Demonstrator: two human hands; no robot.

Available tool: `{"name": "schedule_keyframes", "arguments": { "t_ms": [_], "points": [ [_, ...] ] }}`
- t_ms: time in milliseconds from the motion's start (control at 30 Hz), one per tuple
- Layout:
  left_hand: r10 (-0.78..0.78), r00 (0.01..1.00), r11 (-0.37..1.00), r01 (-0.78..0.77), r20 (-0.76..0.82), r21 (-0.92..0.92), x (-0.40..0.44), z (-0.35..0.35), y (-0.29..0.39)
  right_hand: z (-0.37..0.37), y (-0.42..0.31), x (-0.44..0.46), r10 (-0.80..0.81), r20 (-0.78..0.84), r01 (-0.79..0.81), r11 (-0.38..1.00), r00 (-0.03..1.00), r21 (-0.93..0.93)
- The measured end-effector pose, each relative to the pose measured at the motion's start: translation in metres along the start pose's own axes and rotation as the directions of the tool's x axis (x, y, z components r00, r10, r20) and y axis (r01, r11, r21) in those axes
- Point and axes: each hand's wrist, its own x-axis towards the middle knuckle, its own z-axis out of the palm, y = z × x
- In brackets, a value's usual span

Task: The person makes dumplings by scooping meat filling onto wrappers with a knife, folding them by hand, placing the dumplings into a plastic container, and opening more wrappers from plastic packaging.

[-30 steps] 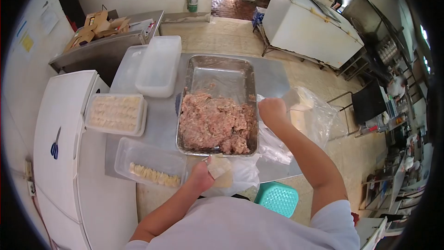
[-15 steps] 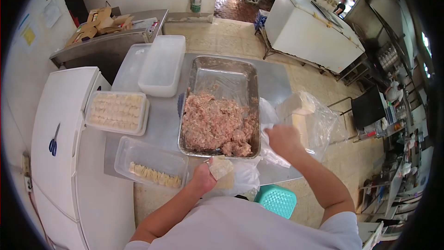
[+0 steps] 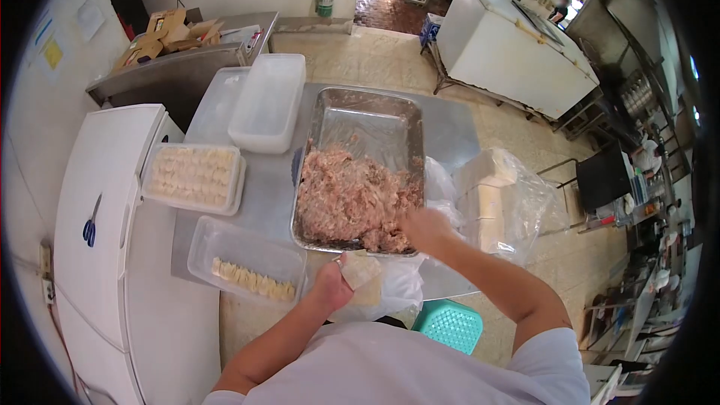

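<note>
My left hand (image 3: pixel 334 286) is closed on a pale, square dumpling wrapper (image 3: pixel 361 269), just below the near edge of the metal tray. More pale sheets show under that wrapper. Ground meat filling (image 3: pixel 349 199) fills the near part of the deep metal tray (image 3: pixel 306 116). Over the tray's near right corner, beside the meat, is my right hand (image 3: pixel 429 231); its fingers are smeared by motion. Left of my left hand, a clear plastic container (image 3: pixel 206 244) holds a row of folded dumplings (image 3: pixel 253 280).
A container full of dumplings (image 3: pixel 193 174) stands at the left by a white fridge (image 3: pixel 97 255). Behind it are empty plastic tubs (image 3: pixel 268 105). Wrapper stacks in a plastic bag (image 3: pixel 491 206) lie to the right. A turquoise stool (image 3: pixel 450 326) stands below the table edge.
My right hand has moved left, from the bagged wrapper stacks to the meat at the tray's right edge. My left hand keeps its hold on the wrapper. The view has shifted slightly.
</note>
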Motion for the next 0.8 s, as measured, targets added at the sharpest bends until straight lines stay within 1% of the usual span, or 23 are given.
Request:
{"name": "schedule_keyframes", "arguments": {
  "t_ms": [100,200,267,333,400,500,567,600,700,767,800],
  "points": [
    [-0.005,1.0,1.0,0.005,-0.011,0.014,-0.008,0.011,0.002,0.004,-0.018,-0.033,-0.019,0.1,0.022,0.999,0.995,-0.028],
    [0.003,1.0,0.999,-0.003,-0.003,-0.046,0.0,-0.002,0.0,-0.026,0.001,-0.044,-0.06,-0.028,0.056,0.99,0.998,-0.128],
    [0.002,0.999,1.0,-0.002,-0.037,0.014,-0.002,0.001,0.002,-0.071,0.013,-0.041,0.035,-0.003,-0.035,0.987,0.999,-0.156],
    [0.003,0.997,0.998,0.001,-0.073,0.056,-0.008,0.01,0.007,-0.087,0.034,-0.025,0.152,-0.138,-0.168,0.98,0.979,-0.111],
    [0.002,0.994,0.997,0.007,-0.112,0.079,-0.017,0.018,0.012,-0.094,0.05,0.009,0.242,-0.183,-0.265,0.958,0.953,-0.112],
    [-0.008,0.999,0.999,0.009,-0.031,0.048,-0.011,0.006,0.013,-0.055,0.072,0.059,0.183,-0.141,-0.202,0.971,0.973,-0.129],
    [-0.011,0.999,0.999,0.013,-0.052,0.043,-0.013,0.011,0.014,-0.026,0.06,0.065,0.153,-0.123,-0.162,0.984,0.981,-0.07],
    [-0.014,0.998,0.999,0.016,-0.061,0.038,-0.014,0.013,0.014,-0.015,0.052,0.062,0.136,-0.112,-0.142,0.989,0.984,-0.042],
    [-0.001,1.0,0.998,0.001,0.003,0.056,-0.011,0.004,0.013,-0.018,0.025,0.029,0.093,-0.038,-0.092,0.995,0.995,0.041],
    [-0.022,1.0,0.999,0.023,-0.012,0.038,-0.01,0.004,0.015,0.01,0.016,0.009,0.075,0.021,-0.075,0.996,0.997,0.046],
    [-0.036,0.999,0.999,0.036,-0.019,0.029,-0.01,0.004,0.015,0.015,0.008,-0.009,0.058,0.004,-0.058,0.998,0.998,0.038]
  ]
}}
